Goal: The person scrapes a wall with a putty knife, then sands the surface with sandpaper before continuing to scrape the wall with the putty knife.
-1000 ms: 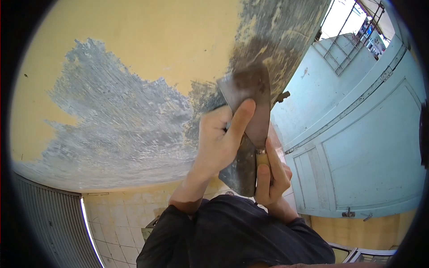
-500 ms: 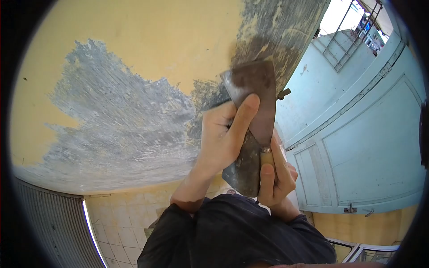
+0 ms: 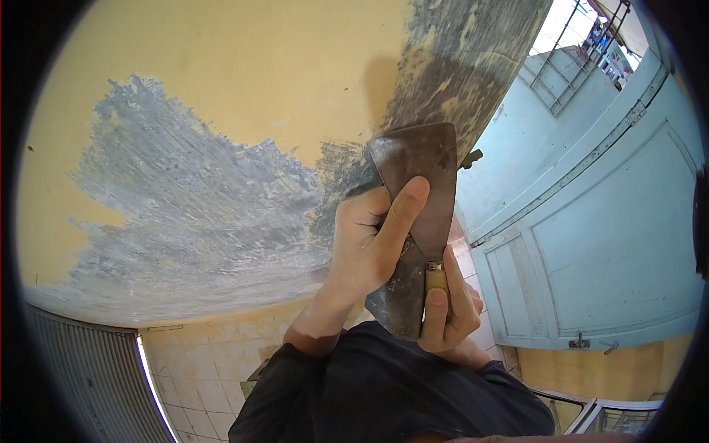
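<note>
Right hand [image 3: 447, 310] is closed round the putty knife [image 3: 421, 177] handle; left hand [image 3: 373, 236] clamps a second blade [image 3: 399, 292], index finger pressing the knife. Knife runs upward from both hands, edge at the yellow wall [image 3: 221, 66] (beside the scraped grey patch [image 3: 185, 199]).

a building under renovation is shown, seemingly a house entrance or courtyard. a yellow painted wall [image 3: 244, 66] is seen with a large patch scraped down to grey plaster [image 3: 192, 214]. pale blue panelled metal doors [image 3: 605, 244] are set to the right, tiled flooring [image 3: 196, 369] is visible below, and a ribbed roller shutter [image 3: 88, 376] is found at the lower left.
</note>
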`<state>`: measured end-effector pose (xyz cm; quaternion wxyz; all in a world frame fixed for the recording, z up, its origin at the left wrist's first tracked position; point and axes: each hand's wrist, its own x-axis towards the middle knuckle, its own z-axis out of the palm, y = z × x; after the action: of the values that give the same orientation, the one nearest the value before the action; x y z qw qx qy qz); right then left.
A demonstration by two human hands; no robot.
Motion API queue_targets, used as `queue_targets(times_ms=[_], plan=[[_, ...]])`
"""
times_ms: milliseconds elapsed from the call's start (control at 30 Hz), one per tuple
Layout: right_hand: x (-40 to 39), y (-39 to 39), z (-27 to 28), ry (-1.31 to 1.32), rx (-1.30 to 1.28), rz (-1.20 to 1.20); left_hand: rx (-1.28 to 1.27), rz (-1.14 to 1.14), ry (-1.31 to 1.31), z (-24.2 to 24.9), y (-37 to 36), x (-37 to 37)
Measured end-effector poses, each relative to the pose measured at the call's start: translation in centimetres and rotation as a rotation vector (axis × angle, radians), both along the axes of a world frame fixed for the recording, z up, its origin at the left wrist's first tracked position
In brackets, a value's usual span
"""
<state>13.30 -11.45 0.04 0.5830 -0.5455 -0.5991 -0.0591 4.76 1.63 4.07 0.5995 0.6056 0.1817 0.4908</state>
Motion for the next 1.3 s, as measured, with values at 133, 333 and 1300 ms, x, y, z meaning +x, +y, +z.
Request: queue_targets(times_ms=[133,333,1300], plan=[[-0.4,0.3,0.8,0.007,0.024,-0.011,-0.024,0.02,-0.079,1.8,-0.1,0.3],[-0.7,-0.2,0.3,-0.009,0.007,-0.007,-0.016,0.0,-0.047,0.8,-0.2,0.0],[-1.0,-0.2,-0.4,0.002,-0.034,-0.016,-0.061,-0.028,0.019,0.6,-0.3,-0.7]])
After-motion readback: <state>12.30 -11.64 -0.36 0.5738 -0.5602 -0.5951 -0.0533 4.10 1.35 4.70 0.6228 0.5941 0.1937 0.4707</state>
